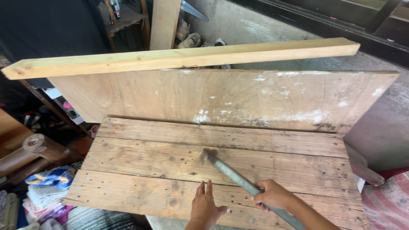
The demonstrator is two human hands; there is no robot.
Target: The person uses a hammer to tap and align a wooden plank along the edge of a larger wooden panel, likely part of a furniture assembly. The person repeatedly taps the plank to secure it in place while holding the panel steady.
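My right hand [275, 195] grips the grey metal handle of a hammer [232, 172]. The hammer's head is blurred and sits just over the middle plank of a worn wooden panel [140, 166] made of nailed planks. My left hand [205, 206] rests flat on the panel's near plank, fingers together and pointing away from me, close beside the hammer handle. It holds nothing. A large stained plywood sheet [221, 96] stands upright behind the panel. A long pale timber beam [179, 57] lies along the sheet's top edge.
A round wooden post [40, 147] and a pile of folded cloths [47, 187] are at the left. A striped pink fabric [390, 200] lies at the right. Shoes [189, 40] and an upright board [164, 23] stand on the concrete floor beyond.
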